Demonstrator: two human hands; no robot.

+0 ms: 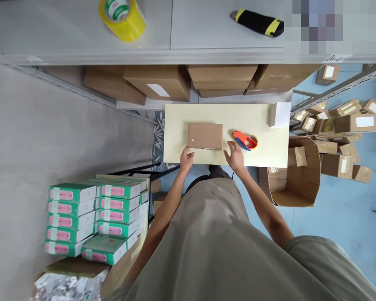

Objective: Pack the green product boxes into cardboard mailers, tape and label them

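A closed brown cardboard box lies on the pale yellow work table. My left hand is at the box's near left corner, thumb and forefinger apart; the fingertips are at its edge, and I cannot tell whether they touch. To the right of the box, my right hand hovers over the table with its fingers spread and nothing in them. Just beyond those fingers rests an orange and blue tape dispenser. A small white box stands at the table's far right corner.
Above the table, a grey shelf carries a yellow tape roll and a black utility knife. Large cartons fill the shelf below. Green-and-white boxes are stacked at left. An open carton and scattered parcels lie on the right.
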